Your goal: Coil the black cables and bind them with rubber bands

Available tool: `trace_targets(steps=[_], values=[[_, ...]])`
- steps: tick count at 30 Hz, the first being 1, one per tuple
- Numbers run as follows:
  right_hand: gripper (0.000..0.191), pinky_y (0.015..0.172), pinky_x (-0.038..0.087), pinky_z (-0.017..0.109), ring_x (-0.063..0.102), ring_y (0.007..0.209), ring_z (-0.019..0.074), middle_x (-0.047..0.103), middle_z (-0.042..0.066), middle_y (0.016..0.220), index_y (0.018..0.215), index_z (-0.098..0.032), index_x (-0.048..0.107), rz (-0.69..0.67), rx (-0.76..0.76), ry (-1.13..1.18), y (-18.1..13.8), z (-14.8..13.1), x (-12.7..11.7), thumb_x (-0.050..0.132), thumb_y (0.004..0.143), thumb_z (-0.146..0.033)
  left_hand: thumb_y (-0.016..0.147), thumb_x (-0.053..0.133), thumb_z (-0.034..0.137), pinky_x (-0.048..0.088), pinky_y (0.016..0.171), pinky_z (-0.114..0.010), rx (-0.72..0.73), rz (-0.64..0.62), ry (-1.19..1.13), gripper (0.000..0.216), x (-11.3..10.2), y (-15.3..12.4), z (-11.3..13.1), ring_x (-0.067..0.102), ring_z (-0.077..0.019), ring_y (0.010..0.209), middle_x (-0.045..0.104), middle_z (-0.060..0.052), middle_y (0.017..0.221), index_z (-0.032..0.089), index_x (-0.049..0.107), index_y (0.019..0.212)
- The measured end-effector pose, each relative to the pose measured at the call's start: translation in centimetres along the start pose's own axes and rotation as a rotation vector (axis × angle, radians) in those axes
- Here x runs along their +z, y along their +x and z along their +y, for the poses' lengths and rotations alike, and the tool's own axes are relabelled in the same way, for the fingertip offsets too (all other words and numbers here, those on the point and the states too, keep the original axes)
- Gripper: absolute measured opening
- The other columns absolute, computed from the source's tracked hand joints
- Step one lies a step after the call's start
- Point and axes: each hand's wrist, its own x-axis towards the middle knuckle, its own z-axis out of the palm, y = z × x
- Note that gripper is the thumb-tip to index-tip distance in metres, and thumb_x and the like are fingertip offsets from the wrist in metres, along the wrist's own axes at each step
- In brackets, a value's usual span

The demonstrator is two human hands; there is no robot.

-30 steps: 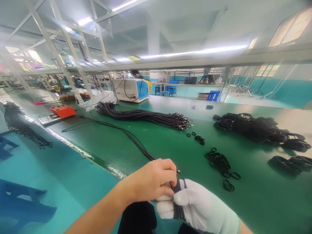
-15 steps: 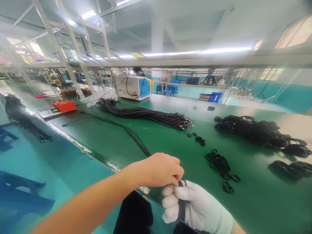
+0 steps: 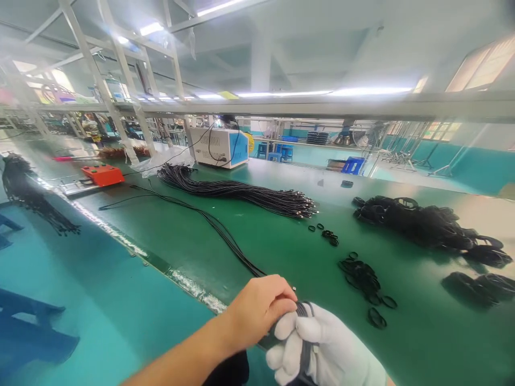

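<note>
My bare left hand (image 3: 259,311) is closed around thin black cables (image 3: 227,238) at the table's front edge. These cables run from it back to the left across the green table. Touching it is my right hand (image 3: 333,343), in a white glove, its fingers wrapped round a coil of black cable (image 3: 306,356). A dark ring shows near the glove's index finger. A light-coloured cable tip (image 3: 294,289) sticks out just past my left fingertips. The lower part of the coil is hidden by the glove. Small black bands (image 3: 362,276) lie in a heap to the right.
A long bundle of black cables (image 3: 241,190) lies across the table (image 3: 185,236). Coiled cables (image 3: 414,222) are piled at the right. A white and blue machine (image 3: 221,146) and a red button box (image 3: 103,175) stand farther back. More cables (image 3: 32,193) hang at left, above blue stools (image 3: 32,327).
My left hand has moved slightly down and left, its fingers now spread over the coil. The cables have slid toward me. My right hand keeps its hold, and the camera view has shifted slightly.
</note>
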Motion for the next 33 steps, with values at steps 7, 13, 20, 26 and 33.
trace_targets(steps=[7, 13, 20, 26, 33], values=[[0.028, 0.075, 0.046, 0.042, 0.066, 0.080, 0.0283, 0.070, 0.015, 0.070, 0.088, -0.003, 0.066, 0.000, 0.019, -0.191, 0.9, -0.8, 0.5, 0.058, 0.078, -0.028, 0.088, 0.045, 0.016, 0.043, 0.071, -0.021, -0.035, 0.171, -0.046, 0.017, 1.3, -2.0, -0.9, 0.056, -0.0112, 0.079, 0.059, 0.000, 0.087, 0.020, 0.060, 0.091], [0.029, 0.064, 0.047, 0.033, 0.064, 0.067, 0.0218, 0.066, 0.013, 0.066, 0.085, -0.002, 0.067, -0.027, 0.046, -0.331, 0.9, -1.5, 1.2, 0.057, 0.076, -0.028, 0.087, 0.042, 0.014, 0.044, 0.071, -0.023, -0.014, 0.176, -0.136, 0.016, 1.6, -2.6, -0.9, 0.053, -0.0116, 0.077, 0.057, 0.001, 0.086, 0.020, 0.054, 0.096], [0.034, 0.076, 0.047, 0.034, 0.061, 0.075, 0.0211, 0.065, 0.008, 0.069, 0.079, -0.007, 0.069, -0.051, 0.116, -0.611, 0.4, -2.3, 1.1, 0.058, 0.077, -0.039, 0.078, 0.046, 0.006, 0.044, 0.065, -0.021, -0.063, 0.081, -0.202, 0.020, 1.6, -2.3, -0.6, 0.052, -0.0104, 0.071, 0.055, 0.002, 0.084, 0.020, 0.050, 0.090], [0.031, 0.074, 0.047, 0.032, 0.060, 0.074, 0.0166, 0.064, 0.003, 0.074, 0.079, -0.011, 0.065, -0.065, 0.181, -0.742, -0.1, -2.9, 1.2, 0.060, 0.081, -0.041, 0.074, 0.048, 0.002, 0.044, 0.061, -0.020, 0.004, 0.180, -0.152, 0.021, 2.7, -2.4, -1.2, 0.052, -0.0099, 0.069, 0.055, 0.001, 0.084, 0.019, 0.053, 0.085], [0.030, 0.080, 0.050, 0.039, 0.058, 0.095, 0.0206, 0.056, 0.007, 0.112, 0.112, -0.015, 0.054, -0.092, 0.289, -0.835, -1.1, -4.9, 2.8, 0.052, 0.088, -0.034, 0.081, 0.048, 0.002, 0.048, 0.063, -0.019, 0.395, 0.532, -0.064, 0.024, 4.4, -2.5, -1.9, 0.059, -0.0117, 0.074, 0.059, -0.003, 0.081, 0.019, 0.059, 0.093]])
